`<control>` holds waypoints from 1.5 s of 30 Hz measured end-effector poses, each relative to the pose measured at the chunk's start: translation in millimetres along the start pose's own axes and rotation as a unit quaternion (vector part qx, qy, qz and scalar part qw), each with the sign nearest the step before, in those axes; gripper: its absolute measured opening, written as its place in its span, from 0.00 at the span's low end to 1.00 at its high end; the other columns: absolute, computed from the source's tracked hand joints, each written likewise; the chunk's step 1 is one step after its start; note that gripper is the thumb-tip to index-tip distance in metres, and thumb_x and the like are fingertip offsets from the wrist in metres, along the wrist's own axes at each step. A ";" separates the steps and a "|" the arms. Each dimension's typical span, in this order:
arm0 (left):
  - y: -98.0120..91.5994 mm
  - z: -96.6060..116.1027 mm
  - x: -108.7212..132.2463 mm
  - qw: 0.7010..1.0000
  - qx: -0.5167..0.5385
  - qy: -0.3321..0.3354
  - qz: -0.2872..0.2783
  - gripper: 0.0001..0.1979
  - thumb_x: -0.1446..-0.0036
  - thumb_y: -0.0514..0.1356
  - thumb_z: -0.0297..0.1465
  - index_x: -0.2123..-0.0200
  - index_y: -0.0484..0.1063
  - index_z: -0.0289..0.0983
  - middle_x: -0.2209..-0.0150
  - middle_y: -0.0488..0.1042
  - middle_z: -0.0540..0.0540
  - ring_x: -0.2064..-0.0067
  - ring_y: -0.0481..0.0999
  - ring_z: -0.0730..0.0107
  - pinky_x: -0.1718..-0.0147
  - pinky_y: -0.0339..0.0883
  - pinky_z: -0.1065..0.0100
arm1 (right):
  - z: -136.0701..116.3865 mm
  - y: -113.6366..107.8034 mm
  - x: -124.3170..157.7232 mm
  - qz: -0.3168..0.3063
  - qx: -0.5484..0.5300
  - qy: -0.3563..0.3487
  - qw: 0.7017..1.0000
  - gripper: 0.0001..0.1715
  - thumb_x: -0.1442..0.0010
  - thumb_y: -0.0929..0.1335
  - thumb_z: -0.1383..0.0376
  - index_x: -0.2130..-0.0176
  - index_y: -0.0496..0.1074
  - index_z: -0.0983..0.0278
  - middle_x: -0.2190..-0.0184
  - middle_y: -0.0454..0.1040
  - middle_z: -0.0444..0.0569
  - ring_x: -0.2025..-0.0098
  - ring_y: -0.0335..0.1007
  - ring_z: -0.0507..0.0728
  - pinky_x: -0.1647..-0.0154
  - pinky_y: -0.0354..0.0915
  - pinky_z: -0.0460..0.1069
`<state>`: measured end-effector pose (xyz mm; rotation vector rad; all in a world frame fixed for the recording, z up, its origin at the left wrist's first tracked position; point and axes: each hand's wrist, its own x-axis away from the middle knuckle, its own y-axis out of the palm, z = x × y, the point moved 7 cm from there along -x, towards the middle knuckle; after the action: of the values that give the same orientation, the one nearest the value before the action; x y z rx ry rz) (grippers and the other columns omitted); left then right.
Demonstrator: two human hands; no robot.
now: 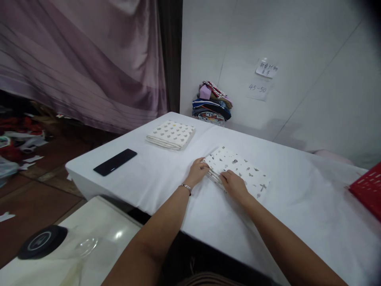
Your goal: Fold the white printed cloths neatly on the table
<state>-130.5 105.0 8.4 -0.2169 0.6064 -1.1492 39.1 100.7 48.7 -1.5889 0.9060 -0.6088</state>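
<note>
A folded white cloth (pixel 242 169) with small grey prints lies on the white-covered table, in front of me. At its near left corner, my left hand (pixel 197 171) has its fingers closed on the layered edge. My right hand (pixel 235 186) grips the same near edge a little further right, fingers bent over the layers. The fingertips of both hands are partly hidden by the cloth. Further back on the left lies another folded white cloth (pixel 172 134) with rows of grey prints; neither hand touches it.
A black phone (pixel 115 162) lies near the left edge of the table (pixel 154 174). Stacked fabrics (pixel 212 104) stand behind it by the wall. A red basket (pixel 369 188) is at the far right. A dark round lid (pixel 43 241) sits on a lower surface at the left.
</note>
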 end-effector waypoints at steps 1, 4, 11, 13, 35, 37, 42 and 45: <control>0.5 1.0 0.5 1.000 -0.006 0.001 -0.005 0.06 0.52 0.60 0.26 0.72 0.77 0.40 0.47 0.68 0.47 0.45 0.65 0.62 0.46 0.60 0.59 | 1.3 1.2 -2.3 -0.004 -0.006 0.004 1.000 0.17 0.34 0.56 0.60 0.60 0.71 0.61 0.63 0.70 0.46 0.62 0.66 0.52 0.66 0.55 0.45; 1.1 5.1 2.4 1.000 -0.021 0.006 -0.008 0.04 0.52 0.61 0.27 0.72 0.77 0.40 0.46 0.67 0.47 0.45 0.65 0.61 0.46 0.60 0.59 | 4.4 4.2 -7.4 -0.007 -0.027 0.008 1.000 0.16 0.35 0.57 0.61 0.61 0.71 0.61 0.64 0.71 0.46 0.61 0.66 0.52 0.64 0.55 0.45; 2.0 10.7 4.0 1.000 -0.025 -0.004 0.018 0.01 0.54 0.63 0.28 0.74 0.76 0.38 0.47 0.66 0.45 0.45 0.65 0.59 0.45 0.58 0.57 | 3.4 6.1 -11.0 0.001 -0.046 -0.009 0.999 0.18 0.36 0.57 0.61 0.68 0.71 0.62 0.68 0.71 0.46 0.64 0.65 0.52 0.66 0.53 0.44; 3.6 8.9 3.5 0.999 -0.019 -0.018 0.019 0.02 0.55 0.62 0.26 0.76 0.75 0.38 0.46 0.66 0.45 0.45 0.64 0.59 0.45 0.57 0.58 | 3.3 6.5 -12.0 0.002 -0.046 -0.014 0.999 0.19 0.36 0.57 0.61 0.70 0.71 0.62 0.69 0.71 0.46 0.66 0.64 0.52 0.67 0.52 0.44; 2.5 2.1 4.1 0.995 0.078 -0.061 0.031 0.09 0.59 0.59 0.22 0.87 0.66 0.37 0.58 0.71 0.45 0.46 0.64 0.59 0.46 0.55 0.62 | -14.3 9.4 -8.8 0.015 0.025 -0.067 0.997 0.14 0.35 0.59 0.61 0.57 0.70 0.60 0.62 0.69 0.47 0.58 0.65 0.53 0.64 0.55 0.45; 1.4 2.6 4.4 0.994 0.078 -0.062 0.035 0.09 0.59 0.59 0.23 0.87 0.67 0.37 0.57 0.71 0.45 0.46 0.65 0.60 0.45 0.55 0.61 | -14.7 10.7 -11.2 0.009 0.032 -0.061 0.998 0.13 0.36 0.59 0.61 0.58 0.70 0.60 0.62 0.69 0.47 0.59 0.65 0.53 0.65 0.55 0.45; 2.2 4.5 4.5 0.995 0.079 -0.044 0.029 0.08 0.57 0.59 0.23 0.85 0.70 0.37 0.58 0.72 0.46 0.47 0.66 0.61 0.45 0.55 0.63 | -17.5 11.4 -17.7 0.013 0.035 -0.049 0.998 0.13 0.35 0.59 0.59 0.62 0.69 0.61 0.63 0.70 0.46 0.61 0.66 0.52 0.66 0.54 0.45; 1.9 2.9 4.2 0.995 0.084 -0.049 0.033 0.07 0.55 0.59 0.26 0.82 0.73 0.38 0.57 0.72 0.46 0.45 0.64 0.61 0.45 0.54 0.63 | -17.2 11.7 -20.5 0.015 0.036 -0.034 0.999 0.15 0.35 0.57 0.60 0.64 0.69 0.61 0.64 0.70 0.46 0.63 0.66 0.52 0.67 0.53 0.45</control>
<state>-126.2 101.6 8.4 -0.1086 0.4252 -1.1133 11.3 107.1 42.9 -1.5202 0.8467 -0.5574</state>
